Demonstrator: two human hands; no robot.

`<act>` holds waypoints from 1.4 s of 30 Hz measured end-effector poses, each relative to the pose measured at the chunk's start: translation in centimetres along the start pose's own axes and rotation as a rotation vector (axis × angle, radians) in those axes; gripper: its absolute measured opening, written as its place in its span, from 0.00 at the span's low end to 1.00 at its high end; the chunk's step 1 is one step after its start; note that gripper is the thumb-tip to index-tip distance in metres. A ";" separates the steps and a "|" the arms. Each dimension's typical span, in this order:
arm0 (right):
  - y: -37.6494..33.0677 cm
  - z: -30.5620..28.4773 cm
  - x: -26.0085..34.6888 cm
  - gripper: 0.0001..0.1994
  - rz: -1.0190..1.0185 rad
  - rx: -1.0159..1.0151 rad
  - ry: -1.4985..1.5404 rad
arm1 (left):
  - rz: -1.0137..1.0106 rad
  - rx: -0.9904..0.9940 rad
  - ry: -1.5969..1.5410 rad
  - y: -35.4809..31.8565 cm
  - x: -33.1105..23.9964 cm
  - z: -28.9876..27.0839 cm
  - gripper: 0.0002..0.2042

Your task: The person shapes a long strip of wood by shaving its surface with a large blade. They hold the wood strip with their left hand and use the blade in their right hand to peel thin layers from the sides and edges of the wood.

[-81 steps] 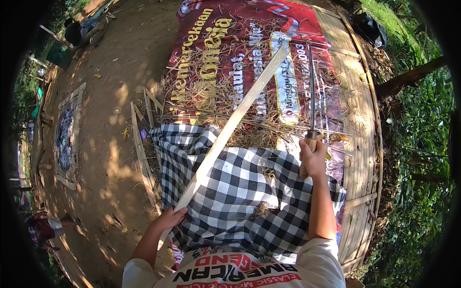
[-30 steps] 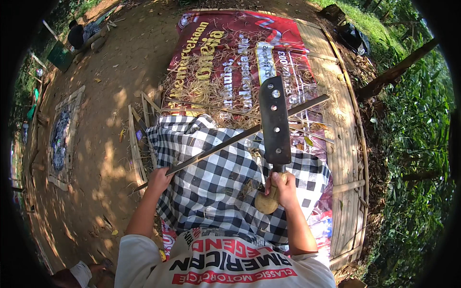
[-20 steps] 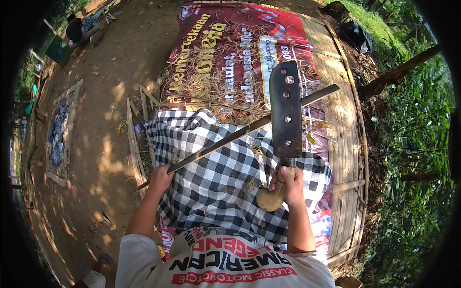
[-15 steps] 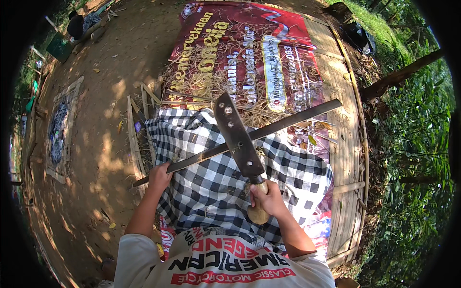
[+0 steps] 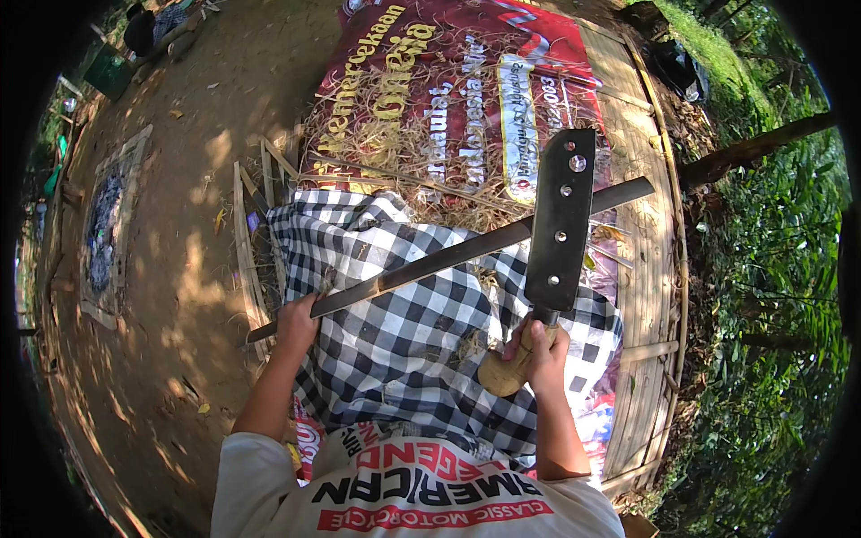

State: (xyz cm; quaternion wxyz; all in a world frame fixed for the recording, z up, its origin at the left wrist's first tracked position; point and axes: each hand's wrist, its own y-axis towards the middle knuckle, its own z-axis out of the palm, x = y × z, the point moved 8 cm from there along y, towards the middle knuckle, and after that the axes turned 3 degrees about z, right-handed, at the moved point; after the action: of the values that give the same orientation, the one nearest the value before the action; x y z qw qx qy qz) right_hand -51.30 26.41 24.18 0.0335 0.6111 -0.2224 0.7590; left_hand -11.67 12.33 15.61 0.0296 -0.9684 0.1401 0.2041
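My left hand [image 5: 298,325] is closed around a long, dark, flat strip [image 5: 429,265] that looks like bamboo. The strip slants up to the right across my lap, its short near end sticking out left of the hand. My right hand [image 5: 543,351] grips the pale wooden handle of a broad-bladed cleaver [image 5: 558,215]. Several round holes or studs dot its dark blade, which points away from me. The blade crosses over the strip towards its far end; whether they touch I cannot tell. A black-and-white checked cloth [image 5: 395,354] covers my legs beneath both.
Beyond the cloth, a red printed banner [image 5: 457,36] lies strewn with thin shavings [image 5: 377,148]. It rests on a bamboo-slat platform [image 5: 641,269]. Loose slats [image 5: 244,233] stand at the left edge above bare earth [image 5: 179,251]. Green plants [image 5: 771,359] grow on the right.
My right hand has moved the cleaver to the right and slightly away, towards the strip's far end. The blade has turned from leaning left to nearly upright. My left hand and the strip stay nearly still.
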 end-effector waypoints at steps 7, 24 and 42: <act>-2.5 -0.9 -3.9 0.21 0.162 0.018 0.179 | 0.086 0.035 0.095 0.3 -0.1 -1.2 0.09; -2.4 3.1 -4.0 0.19 0.238 0.308 -0.068 | 0.161 0.243 -0.099 2.0 0.5 -0.2 0.08; -1.3 5.3 0.0 0.20 0.116 0.303 -0.278 | 0.048 0.191 -0.180 1.2 0.2 1.4 0.06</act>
State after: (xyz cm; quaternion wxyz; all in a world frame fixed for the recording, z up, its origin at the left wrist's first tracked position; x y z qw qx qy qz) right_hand -45.99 25.58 25.37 -0.1336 0.6939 -0.1430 0.6930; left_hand -12.38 11.32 14.28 0.1291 -0.9355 0.1786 0.2763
